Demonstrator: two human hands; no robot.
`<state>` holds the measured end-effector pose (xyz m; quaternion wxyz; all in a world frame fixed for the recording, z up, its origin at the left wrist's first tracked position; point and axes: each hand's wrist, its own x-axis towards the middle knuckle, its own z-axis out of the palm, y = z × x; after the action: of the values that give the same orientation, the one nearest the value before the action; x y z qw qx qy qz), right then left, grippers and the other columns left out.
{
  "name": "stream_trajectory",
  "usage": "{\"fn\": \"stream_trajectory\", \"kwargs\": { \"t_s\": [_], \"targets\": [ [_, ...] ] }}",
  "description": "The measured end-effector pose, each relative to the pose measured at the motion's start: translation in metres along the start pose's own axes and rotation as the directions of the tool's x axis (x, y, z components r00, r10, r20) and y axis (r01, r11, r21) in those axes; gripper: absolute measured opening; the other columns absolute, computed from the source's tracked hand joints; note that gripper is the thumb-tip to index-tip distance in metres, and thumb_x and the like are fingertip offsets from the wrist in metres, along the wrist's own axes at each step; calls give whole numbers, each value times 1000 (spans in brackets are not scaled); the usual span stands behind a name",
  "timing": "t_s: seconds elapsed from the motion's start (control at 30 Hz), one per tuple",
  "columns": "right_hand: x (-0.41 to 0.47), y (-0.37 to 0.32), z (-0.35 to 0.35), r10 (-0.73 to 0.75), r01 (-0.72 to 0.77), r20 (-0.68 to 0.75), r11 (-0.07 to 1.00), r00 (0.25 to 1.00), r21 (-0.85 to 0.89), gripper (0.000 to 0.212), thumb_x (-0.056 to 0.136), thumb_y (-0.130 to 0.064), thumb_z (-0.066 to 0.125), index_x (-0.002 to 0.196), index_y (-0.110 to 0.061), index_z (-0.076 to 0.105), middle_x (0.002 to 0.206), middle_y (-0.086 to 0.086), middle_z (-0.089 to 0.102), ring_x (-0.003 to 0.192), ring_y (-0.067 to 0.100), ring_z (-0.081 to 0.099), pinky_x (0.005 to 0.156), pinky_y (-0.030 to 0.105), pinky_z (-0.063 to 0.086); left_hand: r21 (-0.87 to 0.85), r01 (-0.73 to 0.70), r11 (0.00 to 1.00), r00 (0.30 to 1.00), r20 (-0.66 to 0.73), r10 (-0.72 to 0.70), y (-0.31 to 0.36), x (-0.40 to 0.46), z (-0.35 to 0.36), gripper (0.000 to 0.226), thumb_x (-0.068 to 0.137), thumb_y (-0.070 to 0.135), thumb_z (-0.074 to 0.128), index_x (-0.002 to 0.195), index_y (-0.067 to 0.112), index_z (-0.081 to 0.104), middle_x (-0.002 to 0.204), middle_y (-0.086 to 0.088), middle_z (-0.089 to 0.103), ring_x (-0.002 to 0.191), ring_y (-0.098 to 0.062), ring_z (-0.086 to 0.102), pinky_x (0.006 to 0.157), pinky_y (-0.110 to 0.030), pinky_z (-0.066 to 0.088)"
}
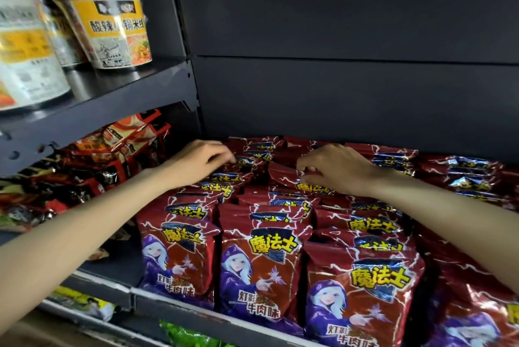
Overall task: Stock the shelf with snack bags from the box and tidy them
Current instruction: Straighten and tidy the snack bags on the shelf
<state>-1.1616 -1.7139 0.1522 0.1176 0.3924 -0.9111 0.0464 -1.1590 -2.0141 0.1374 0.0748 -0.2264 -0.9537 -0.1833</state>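
Several rows of red snack bags with a purple-hooded cartoon figure stand upright on the dark shelf, running from the front edge to the back wall. My left hand reaches to the back of the left rows, fingers curled down onto the tops of the rear bags. My right hand is over the middle rows at the back, its fingers pinching the top edge of one red snack bag. The box is not in view.
The neighbouring bay on the left holds a heap of red and black noodle packets. Above them, instant noodle bowls stand on a higher shelf. The dark back panel rises behind the bags. Green and yellow packs show below the shelf lip.
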Motion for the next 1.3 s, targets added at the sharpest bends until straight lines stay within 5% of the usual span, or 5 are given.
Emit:
{"fn": "stream_trajectory", "kwargs": {
  "t_s": [0.3,0.43,0.63,1.13,1.3],
  "targets": [
    [4,0,2,0,0,-4,1000,1000,-22,22,93,-37,56,109,-24,61,105,-4,67,96,16,63,70,24,34,421,-64,905,990,138,5,1,9,-5,27,87,29,64,114,31,63,117,14,62,99,-8,61,77,-23,46],
    [4,-1,2,4,-4,0,1000,1000,-26,24,94,-37,55,113,-23,61,109,-3,66,100,17,62,71,25,37,320,-168,932,984,-4,179,5,10,2,19,83,28,69,101,30,69,104,14,68,66,-1,56,60,-19,43],
    [4,-1,3,4,-4,0,1000,1000,-31,25,94,-36,54,114,-22,60,111,-2,65,102,18,62,72,26,39,71,-107,992,994,-27,110,30,23,16,23,82,34,67,102,24,68,104,10,68,88,-7,63,75,-19,48],
    [2,-4,1,6,-7,-8,982,1000,-189,26,98,-39,44,115,-24,57,110,-5,61,102,20,60,70,27,41,327,-166,930,986,60,155,33,32,13,26,79,48,66,100,31,64,107,14,65,97,-7,60,74,-25,48],
    [1,-2,2,38,-50,-94,991,995,-127,27,92,-39,55,114,-23,58,107,-5,60,105,18,57,77,27,41,-68,-110,992,991,-90,103,38,26,12,28,78,37,71,103,24,65,101,11,63,89,-3,59,75,-26,50]
  ]
}}
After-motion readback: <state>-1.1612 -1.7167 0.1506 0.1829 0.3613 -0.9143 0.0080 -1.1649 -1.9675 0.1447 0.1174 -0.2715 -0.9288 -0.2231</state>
